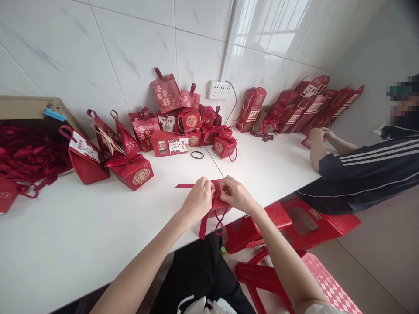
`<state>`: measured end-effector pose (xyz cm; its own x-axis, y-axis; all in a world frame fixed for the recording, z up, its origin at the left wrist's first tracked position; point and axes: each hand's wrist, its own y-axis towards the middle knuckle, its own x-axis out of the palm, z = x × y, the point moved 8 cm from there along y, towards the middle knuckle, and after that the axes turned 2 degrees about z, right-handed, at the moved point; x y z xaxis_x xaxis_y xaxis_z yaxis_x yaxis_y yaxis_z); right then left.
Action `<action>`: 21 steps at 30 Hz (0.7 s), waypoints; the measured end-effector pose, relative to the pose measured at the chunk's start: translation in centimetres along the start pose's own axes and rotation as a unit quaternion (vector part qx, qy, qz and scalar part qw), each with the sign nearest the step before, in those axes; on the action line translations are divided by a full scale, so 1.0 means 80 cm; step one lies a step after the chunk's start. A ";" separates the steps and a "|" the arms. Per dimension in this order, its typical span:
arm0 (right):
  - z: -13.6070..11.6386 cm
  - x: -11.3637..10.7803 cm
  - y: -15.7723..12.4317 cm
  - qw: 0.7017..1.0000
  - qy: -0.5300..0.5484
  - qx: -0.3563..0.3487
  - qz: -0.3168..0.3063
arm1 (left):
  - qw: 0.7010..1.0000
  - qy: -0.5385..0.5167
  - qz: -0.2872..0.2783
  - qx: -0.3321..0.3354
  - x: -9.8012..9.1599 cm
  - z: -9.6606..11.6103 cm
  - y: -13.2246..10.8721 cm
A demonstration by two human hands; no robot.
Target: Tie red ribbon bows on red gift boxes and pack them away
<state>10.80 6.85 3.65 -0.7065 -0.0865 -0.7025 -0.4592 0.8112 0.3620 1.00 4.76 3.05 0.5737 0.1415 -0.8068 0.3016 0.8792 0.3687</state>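
A small red gift box (225,211) stands near the front edge of the white table, partly covered by my hands. On top of it, a red ribbon (203,224) is pinched by my left hand (200,197) and my right hand (238,195), their fingertips close together over the lid. One ribbon tail points left across the table, the other drops over the front. A twisted red cord loop hangs from the box front. The exact shape of the knot between my fingers is hidden.
A red box with a bow (133,172) stands at left, beside a carton (29,107) of red ribbon. Red boxes (190,120) crowd the wall below a power strip (222,90). A black ring (197,155) lies mid-table. At right sits a co-worker (366,161); red stools (262,279) stand below.
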 end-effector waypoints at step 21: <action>0.000 0.001 -0.005 1.000 -0.010 0.009 -0.011 | 0.999 0.011 -0.034 0.002 0.002 0.003 0.004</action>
<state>10.92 6.50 3.46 -0.6848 -0.0925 -0.7228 -0.4650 0.8192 0.3357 1.37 4.97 3.20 0.5358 0.0920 -0.8393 0.3423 0.8850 0.3155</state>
